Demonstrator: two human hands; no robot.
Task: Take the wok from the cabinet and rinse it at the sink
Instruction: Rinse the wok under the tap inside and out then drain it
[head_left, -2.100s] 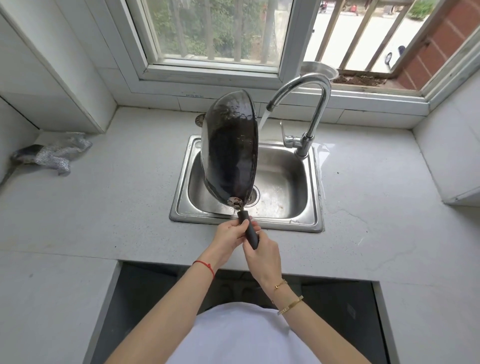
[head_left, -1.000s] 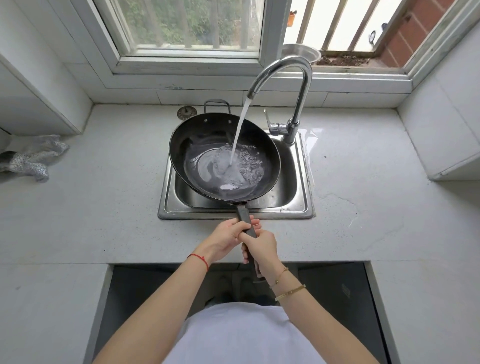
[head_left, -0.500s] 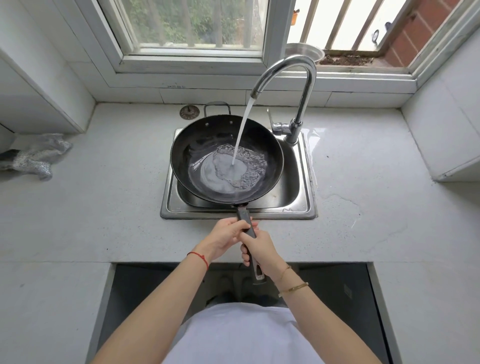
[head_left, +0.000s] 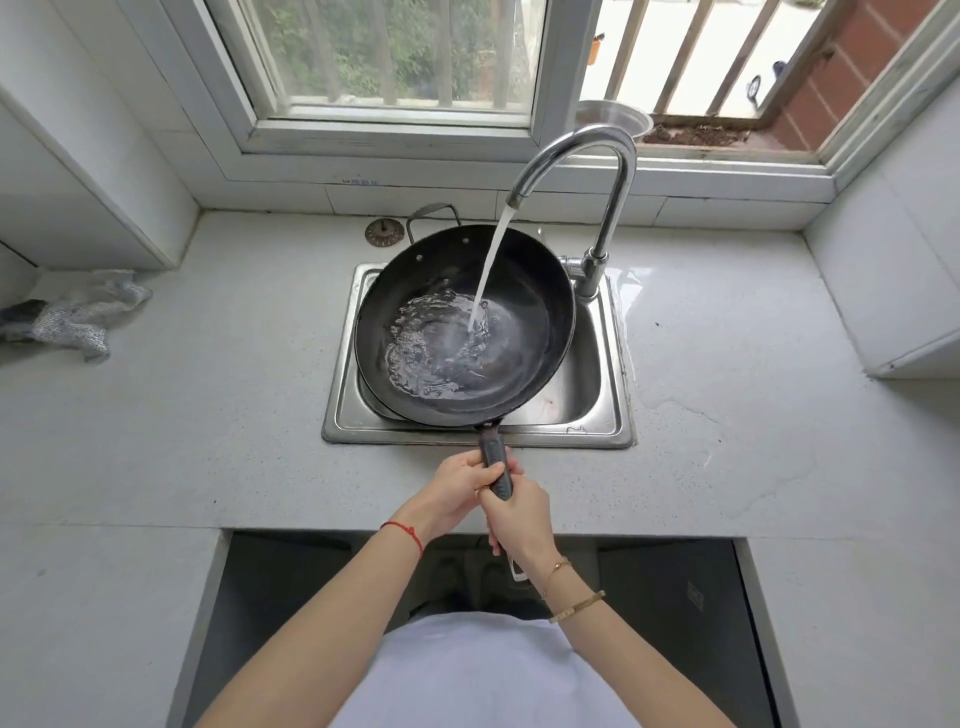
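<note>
A black wok (head_left: 524, 291) is held open side up over the steel sink (head_left: 605, 415). Water streams from the curved chrome tap (head_left: 618, 171) into the wok's bowl and pools there. Both hands grip the wok's dark long handle (head_left: 493, 457) at the counter's front edge: my left hand (head_left: 460, 488) nearer the wok, my right hand (head_left: 519, 514) just behind it. A small metal loop handle shows at the wok's far rim.
A crumpled grey cloth (head_left: 78, 317) lies at the far left of the pale counter (head_left: 208, 415). A round drain strainer (head_left: 383, 232) sits behind the sink. A metal bowl (head_left: 613, 117) stands on the window sill. An open dark cabinet space (head_left: 291, 597) is below the counter.
The wok went from standing on edge with its underside toward me to lying open side up under the stream. Water has spread across its bowl. Both hands stayed on the handle.
</note>
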